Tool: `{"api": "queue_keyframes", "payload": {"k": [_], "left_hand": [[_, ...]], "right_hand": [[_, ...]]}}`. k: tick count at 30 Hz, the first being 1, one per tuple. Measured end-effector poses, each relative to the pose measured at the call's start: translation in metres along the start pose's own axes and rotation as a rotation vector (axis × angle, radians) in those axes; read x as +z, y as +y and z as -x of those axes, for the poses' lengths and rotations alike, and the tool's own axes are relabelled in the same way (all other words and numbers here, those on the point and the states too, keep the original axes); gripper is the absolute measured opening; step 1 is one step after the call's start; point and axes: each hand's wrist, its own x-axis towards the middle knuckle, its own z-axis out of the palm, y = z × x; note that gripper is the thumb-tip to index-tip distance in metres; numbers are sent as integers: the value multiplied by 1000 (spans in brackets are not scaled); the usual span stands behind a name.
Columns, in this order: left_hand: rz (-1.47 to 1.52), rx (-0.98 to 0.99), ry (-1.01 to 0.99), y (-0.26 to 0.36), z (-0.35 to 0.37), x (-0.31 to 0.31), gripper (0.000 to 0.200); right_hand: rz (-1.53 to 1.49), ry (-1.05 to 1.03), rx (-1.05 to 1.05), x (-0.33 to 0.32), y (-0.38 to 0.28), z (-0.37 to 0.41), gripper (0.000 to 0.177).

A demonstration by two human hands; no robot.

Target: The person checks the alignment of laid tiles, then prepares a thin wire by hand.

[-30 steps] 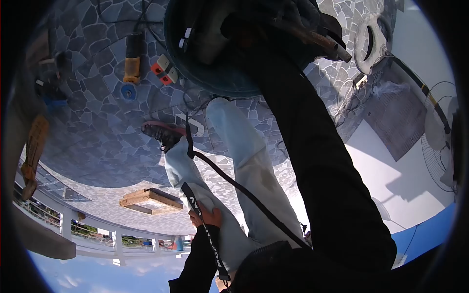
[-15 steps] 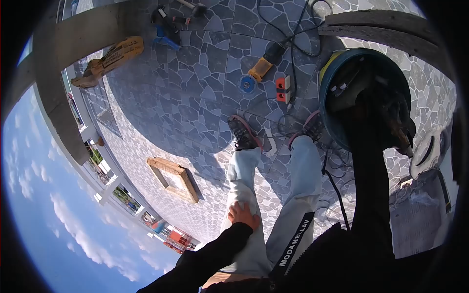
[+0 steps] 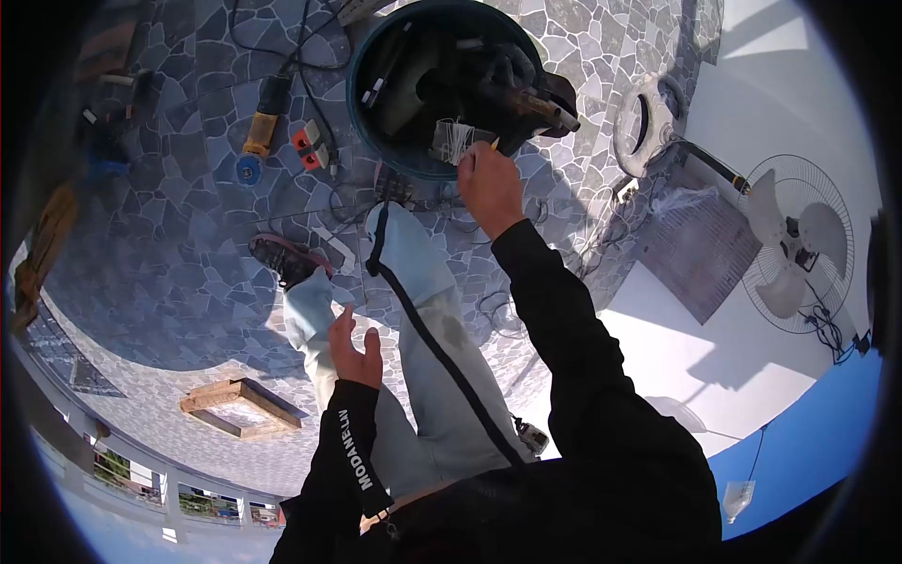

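My right hand (image 3: 490, 191) is at the near rim of a dark green bucket (image 3: 427, 172), fingers closed in a pinch. At its fingertips is a small packet of thin white strips (image 3: 455, 139), perhaps cable ties. A small yellow tip (image 3: 495, 144) shows beside the fingers; what it belongs to is hidden. Inside the bucket lie dark items and a wooden-looking handle (image 3: 552, 110), in deep shade. Over my leg, my left hand (image 3: 355, 350) hovers with its fingers apart and nothing in them.
An angle grinder (image 3: 259, 133) with a blue disc and a red-and-white socket block (image 3: 310, 146) lie on the stone-patterned floor (image 3: 188, 221). A wooden frame (image 3: 240, 409) is at lower left. To the right are a fan (image 3: 799, 244), a ridged grey panel (image 3: 700, 249) and cables.
My view has swung right. My right hand has come out of the bucket's dark interior with the packet at its fingertips. My left hand has lifted off my leg.
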Motion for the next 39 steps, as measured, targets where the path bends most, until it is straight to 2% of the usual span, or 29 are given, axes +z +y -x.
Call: {"api": "queue_keyframes", "payload": {"k": [1,2,4,5,6,7,9,10,12,14,16,18,20,21,23,25,26,28,30,32,33,36,38,39], "left_hand": [[226,-46,-23,27,-21,3,61],[451,-89,-40,56,-42,4,58],[827,-131,-98,107,-79,2,61],[999,-165,-105,126,-95,4,61],[1170,-204,-117,135,-104,6,61],[1165,-213,-113,133,-109,6,61],[1131,-212,-169,130,-118,17,47],[1137,-209,-178,124,-116,21,47],[1240,-308,-35,101,-108,22,29],[1297,-321,-43,85,-95,12,27],[1354,-384,-95,82,-75,6,28],[1638,-498,-267,94,-56,3,32],[1604,-495,-335,96,-48,11,38],[1599,-459,-401,98,-41,16,38],[1643,-441,-530,99,-31,24,36],[1570,-465,-515,104,-15,30,39],[1508,-481,-493,108,-8,32,42],[1520,-429,-567,98,2,43,41],[1622,-400,-536,90,19,52,38],[1697,-321,-579,92,34,56,36],[1665,-275,-525,92,46,57,34],[1680,-134,-389,90,97,56,35],[1720,-55,-431,69,141,54,42],[1685,-1,-421,64,169,53,42]], "right_hand": [[-114,46,-94,-4,-12,8,16],[-130,41,-103,-10,-22,15,16],[-510,-241,124,-27,-43,33,20],[-523,-254,116,-33,-57,40,20],[-609,-380,195,-41,-69,50,21],[-689,-502,277,-46,-75,60,22],[-724,-516,230,-29,-72,83,21],[-757,-532,188,-25,-69,93,21],[-748,-491,171,-34,-67,108,21],[-747,-467,164,-35,-55,118,21],[-850,-411,226,-25,-35,127,27],[-936,-504,289,-32,-35,127,31],[-1257,-775,355,-38,-39,125,33],[-1317,-823,312,-36,-38,131,33],[-1332,-807,319,-47,-33,138,32],[-1344,-794,323,-58,-23,150,31],[-1258,-751,282,-62,-17,158,29],[-1173,-701,225,-67,-7,170,27],[-1430,-564,397,-71,2,189,22],[-1512,-521,413,-79,8,203,21],[-1596,-480,443,-84,8,211,19],[-1607,-497,340,-100,-1,248,19],[-1551,-618,259,-113,-6,282,18],[-1621,-682,239,-121,-9,300,16]]}}
